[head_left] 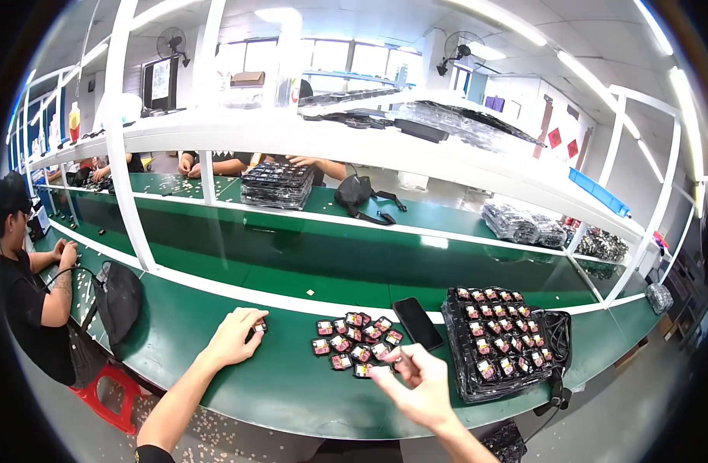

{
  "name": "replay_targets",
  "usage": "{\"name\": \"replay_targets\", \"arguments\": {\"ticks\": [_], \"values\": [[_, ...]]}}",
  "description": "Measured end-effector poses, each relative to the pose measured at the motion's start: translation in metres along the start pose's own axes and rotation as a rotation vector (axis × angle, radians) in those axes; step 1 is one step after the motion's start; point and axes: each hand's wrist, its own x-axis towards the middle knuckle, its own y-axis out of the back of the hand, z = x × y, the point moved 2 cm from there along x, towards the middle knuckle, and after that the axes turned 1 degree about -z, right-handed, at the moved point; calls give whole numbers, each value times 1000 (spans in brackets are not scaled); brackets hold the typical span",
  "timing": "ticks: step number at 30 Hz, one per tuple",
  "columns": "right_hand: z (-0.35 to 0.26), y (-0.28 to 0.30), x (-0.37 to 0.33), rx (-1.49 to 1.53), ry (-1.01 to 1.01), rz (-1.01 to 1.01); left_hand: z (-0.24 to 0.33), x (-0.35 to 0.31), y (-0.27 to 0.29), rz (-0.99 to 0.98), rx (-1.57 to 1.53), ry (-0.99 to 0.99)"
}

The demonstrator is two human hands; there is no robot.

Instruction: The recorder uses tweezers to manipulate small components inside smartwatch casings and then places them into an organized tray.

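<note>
On the green workbench we rest our left hand, its fingers curled and pinching one small black-and-red part against the surface. Our right hand hovers just beside the loose cluster of similar parts, thumb and forefinger drawn close (whether they grip anything, we cannot tell). A black phone lies between that cluster and a black tray filled with rows of the same parts.

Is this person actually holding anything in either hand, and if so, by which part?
The left hand pinches one small dark component between its fingertips against the green table. The right hand hovers by the loose pile of components; whether it holds one cannot be told.
</note>
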Motion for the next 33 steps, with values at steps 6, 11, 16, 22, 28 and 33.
{"name": "replay_targets", "arguments": {"ticks": [6,11,16,22,28,33], "values": [[-127,49,164,-376,505,225,-7,-11,2,-18,-129,105],[-187,168,315,-652,625,459,1,1,5,-26,-143,96],[-179,216,417,-1013,328,227,-2,3,7,-20,-155,130],[-144,221,475,-1087,206,156,-3,3,10,7,-172,169],[-120,243,500,-1030,104,-69,-1,3,5,0,-192,159],[-133,237,474,-990,137,108,-1,0,8,-2,-190,181]]}}
